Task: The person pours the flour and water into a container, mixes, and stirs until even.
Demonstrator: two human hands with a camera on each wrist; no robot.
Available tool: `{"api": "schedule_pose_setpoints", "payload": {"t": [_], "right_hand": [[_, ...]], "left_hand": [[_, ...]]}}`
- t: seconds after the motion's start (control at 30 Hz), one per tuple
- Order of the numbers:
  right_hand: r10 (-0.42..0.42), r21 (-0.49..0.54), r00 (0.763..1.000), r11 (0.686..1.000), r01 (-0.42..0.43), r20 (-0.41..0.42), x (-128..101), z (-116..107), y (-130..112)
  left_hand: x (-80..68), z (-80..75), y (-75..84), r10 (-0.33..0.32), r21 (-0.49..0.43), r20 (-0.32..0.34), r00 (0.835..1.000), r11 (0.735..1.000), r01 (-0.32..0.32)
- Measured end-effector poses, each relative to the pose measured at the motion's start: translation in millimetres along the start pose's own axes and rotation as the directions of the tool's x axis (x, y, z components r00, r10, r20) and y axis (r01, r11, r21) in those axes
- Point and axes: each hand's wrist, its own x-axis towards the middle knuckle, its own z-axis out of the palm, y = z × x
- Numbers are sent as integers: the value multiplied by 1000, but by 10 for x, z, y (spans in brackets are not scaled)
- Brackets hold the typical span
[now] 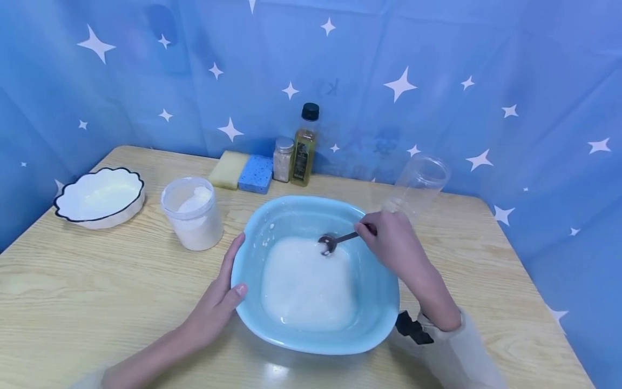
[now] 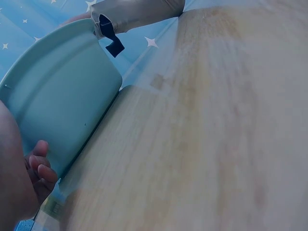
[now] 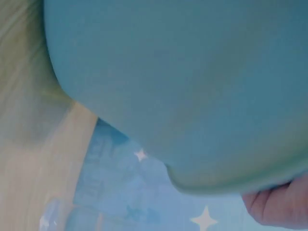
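A light blue basin stands on the table with milky white liquid in it. My left hand grips its left side, thumb at the rim and other fingers along the outer wall. Those curled fingers show beside the wall in the left wrist view. My right hand pinches the handle of a dark spoon above the basin's right rim. The spoon's bowl is at the liquid's far edge, with some white in it. In the right wrist view, the basin's outer wall hides the spoon.
Left of the basin stand a clear tub of white powder and a scalloped white dish. Behind are a yellow sponge, a blue sponge, a capped jar and an oil bottle. A clear container stands back right.
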Motion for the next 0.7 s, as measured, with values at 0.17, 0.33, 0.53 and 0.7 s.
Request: {"api": "schedule_pose_setpoints", "payload": {"t": [0.17,0.33,0.53,0.7], "right_hand": [[-21,-58,1000,998,22,17,-89,-142,38],[-36,-66,996,997,41,87,-184,-289,37],[-67,30,968,998,62,244,-256,-429,55],[-153,136,931,984,113,332,-240,-422,63]], "left_hand": [[-10,6,-3,-3,-7,-5,1000,1000,3],[-6,6,2,0,2,-4,1000,1000,0],[-1,7,5,-1,8,-5,1000,1000,1],[-5,6,12,-4,3,-4,1000,1000,4]]}}
